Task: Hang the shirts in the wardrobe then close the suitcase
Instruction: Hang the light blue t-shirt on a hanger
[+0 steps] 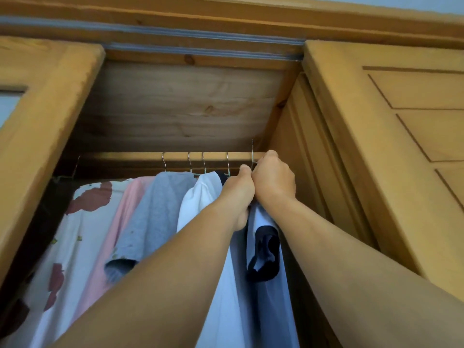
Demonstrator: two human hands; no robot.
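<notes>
Both hands up at the wardrobe rail [175,155], on the last hanger.

I've got left hand [238,189] and right hand [273,180] curled around the wire hanger [251,153] carrying the white shirt [266,292]; its hook sits at the rail's right end, beside four hung shirts.

white shirt [263,285], hanger hook [251,156] above rail [125,155]

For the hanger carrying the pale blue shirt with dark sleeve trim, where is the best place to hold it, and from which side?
Grip the wire neck just under the hook, coming from below and in front, as the right hand and left hand do. The hook sticks up above the wooden rail, so it must stay free, and the pale blue shirt hangs below it.
</notes>
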